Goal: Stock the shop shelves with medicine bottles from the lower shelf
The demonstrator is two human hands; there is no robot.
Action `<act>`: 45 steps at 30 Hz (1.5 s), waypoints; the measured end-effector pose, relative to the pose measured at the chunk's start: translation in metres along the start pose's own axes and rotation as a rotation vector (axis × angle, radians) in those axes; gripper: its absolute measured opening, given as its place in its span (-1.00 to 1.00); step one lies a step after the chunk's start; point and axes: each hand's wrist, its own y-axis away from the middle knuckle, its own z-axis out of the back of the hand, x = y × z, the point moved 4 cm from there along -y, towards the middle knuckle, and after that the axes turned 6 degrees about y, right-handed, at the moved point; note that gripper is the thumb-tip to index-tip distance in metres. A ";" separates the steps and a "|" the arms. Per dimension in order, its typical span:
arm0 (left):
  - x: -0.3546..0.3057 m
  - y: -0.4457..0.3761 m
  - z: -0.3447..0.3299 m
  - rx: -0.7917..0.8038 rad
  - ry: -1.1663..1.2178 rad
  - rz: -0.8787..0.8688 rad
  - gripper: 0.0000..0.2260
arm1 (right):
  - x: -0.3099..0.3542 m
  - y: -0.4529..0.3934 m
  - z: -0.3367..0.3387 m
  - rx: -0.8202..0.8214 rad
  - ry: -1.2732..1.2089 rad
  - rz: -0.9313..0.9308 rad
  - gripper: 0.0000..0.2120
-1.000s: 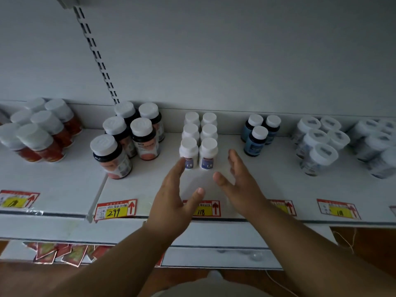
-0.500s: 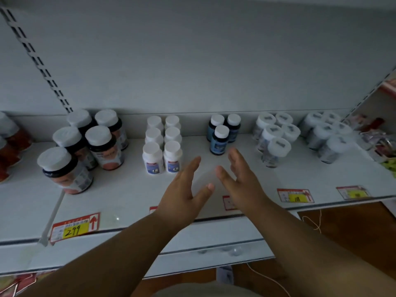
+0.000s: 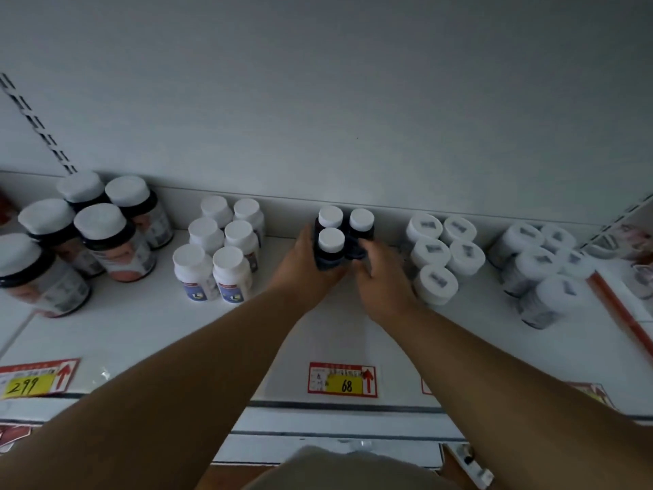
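Note:
Three small dark blue medicine bottles (image 3: 331, 240) with white caps stand in a tight cluster at the back middle of the white shelf (image 3: 141, 334). My left hand (image 3: 304, 274) cups the cluster from the left, its fingers curled round the front and left bottles. From the right, my right hand (image 3: 387, 281) closes its fingers on the base of the right-hand bottle. All three bottles are upright on the shelf.
Several small white bottles with blue labels (image 3: 226, 256) stand just left of the cluster, and larger dark bottles with orange labels (image 3: 102, 238) stand further left. Clear white-capped bottles (image 3: 438, 256) crowd the right. Price tags, one marked 68 (image 3: 342, 381), line the front edge.
Both hands, held open above the front of the shelf, have reached to the back and closed round the dark blue bottles. The view has shifted right.

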 end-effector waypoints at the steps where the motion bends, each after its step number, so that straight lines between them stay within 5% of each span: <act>1: -0.001 -0.003 -0.001 0.000 0.002 0.001 -0.42 | -0.002 -0.003 -0.003 0.001 0.007 0.008 -0.67; 21: 0.008 -0.003 0.001 0.044 -0.085 -0.017 -0.45 | 0.002 0.002 -0.006 0.022 0.075 -0.063 -0.67; 26: 0.013 0.039 0.007 -0.029 -0.146 0.095 -0.21 | 0.004 0.017 -0.004 0.008 0.026 -0.135 -0.62; 31: 0.011 0.093 0.009 -0.048 -0.158 0.036 -0.22 | 0.006 0.043 -0.004 0.016 -0.007 -0.084 -0.57; 45: -0.012 0.126 -0.027 0.256 -0.115 -0.150 -0.28 | -0.010 0.132 0.024 -0.098 -0.146 -0.309 -0.60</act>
